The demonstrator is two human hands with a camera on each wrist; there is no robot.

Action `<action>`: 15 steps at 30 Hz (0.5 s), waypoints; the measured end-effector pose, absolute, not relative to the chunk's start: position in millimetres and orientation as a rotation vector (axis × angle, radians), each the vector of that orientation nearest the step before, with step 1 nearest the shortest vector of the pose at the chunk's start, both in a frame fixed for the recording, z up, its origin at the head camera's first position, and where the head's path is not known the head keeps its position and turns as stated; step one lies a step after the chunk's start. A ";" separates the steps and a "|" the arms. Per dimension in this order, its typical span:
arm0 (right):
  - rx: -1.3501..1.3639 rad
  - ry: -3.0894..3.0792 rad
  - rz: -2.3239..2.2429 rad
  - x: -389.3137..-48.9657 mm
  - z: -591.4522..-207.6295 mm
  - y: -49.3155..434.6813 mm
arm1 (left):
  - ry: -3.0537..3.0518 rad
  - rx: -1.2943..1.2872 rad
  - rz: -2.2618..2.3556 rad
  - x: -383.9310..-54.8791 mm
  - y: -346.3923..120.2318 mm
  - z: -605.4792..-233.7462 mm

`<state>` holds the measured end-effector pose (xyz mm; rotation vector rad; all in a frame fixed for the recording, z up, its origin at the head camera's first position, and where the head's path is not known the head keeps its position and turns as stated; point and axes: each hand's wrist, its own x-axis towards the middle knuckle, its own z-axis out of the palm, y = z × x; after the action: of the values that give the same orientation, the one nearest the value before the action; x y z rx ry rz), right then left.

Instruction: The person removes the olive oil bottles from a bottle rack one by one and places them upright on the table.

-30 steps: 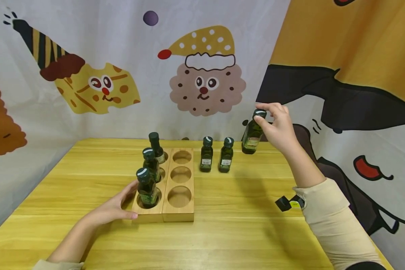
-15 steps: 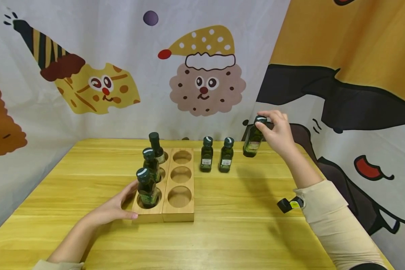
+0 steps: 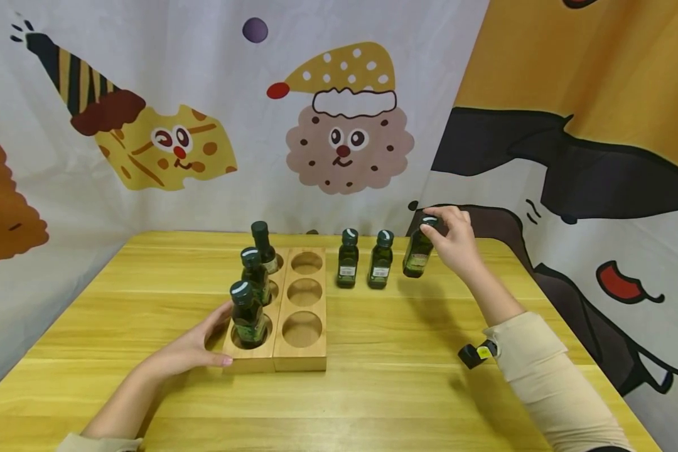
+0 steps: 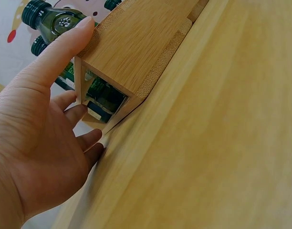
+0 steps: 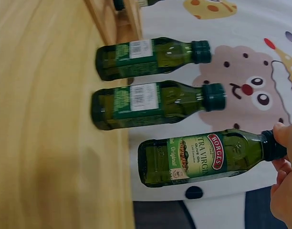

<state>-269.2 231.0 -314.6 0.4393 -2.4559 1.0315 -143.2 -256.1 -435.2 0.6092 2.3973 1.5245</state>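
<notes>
My right hand (image 3: 456,242) pinches the dark green cap of an olive oil bottle (image 3: 417,254), which hangs tilted over the back right of the table. In the right wrist view the front label of this olive oil bottle (image 5: 196,157) shows. Two more green bottles (image 3: 347,260) (image 3: 380,262) stand upright to its left, their barcode labels toward me. My left hand (image 3: 194,345) rests against the left wooden rack (image 3: 248,365), thumb at the front corner and fingers along its left side. Three bottles (image 3: 248,317) stand in that rack's holes.
A second wooden rack (image 3: 299,364) with three round holes adjoins the left one. A small black object with a yellow label (image 3: 477,353) shows beside the right sleeve (image 3: 542,370). Behind the table (image 3: 395,389) hangs a cartoon-printed curtain (image 3: 203,63).
My right hand has lowered the olive oil bottle toward the table and moved it slightly left, nearer the two standing bottles. The left hand and racks have stayed put.
</notes>
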 end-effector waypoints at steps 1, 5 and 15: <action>0.440 -2.456 1.032 -269.9 -318.5 231.3 | 2.394 0.609 1.528 -143.2 -256.0 -435.0; 0.434 -2.454 1.057 -271.3 -331.5 232.1 | 2.406 0.624 1.510 -142.7 -255.0 -434.0; 0.423 -2.453 1.097 -274.9 -351.8 231.5 | 2.402 0.627 1.518 -141.3 -253.8 -432.7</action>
<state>-274.9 231.5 -351.8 0.4226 -2.4529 1.0965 -141.3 -253.8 -432.7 0.6271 2.4016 1.5178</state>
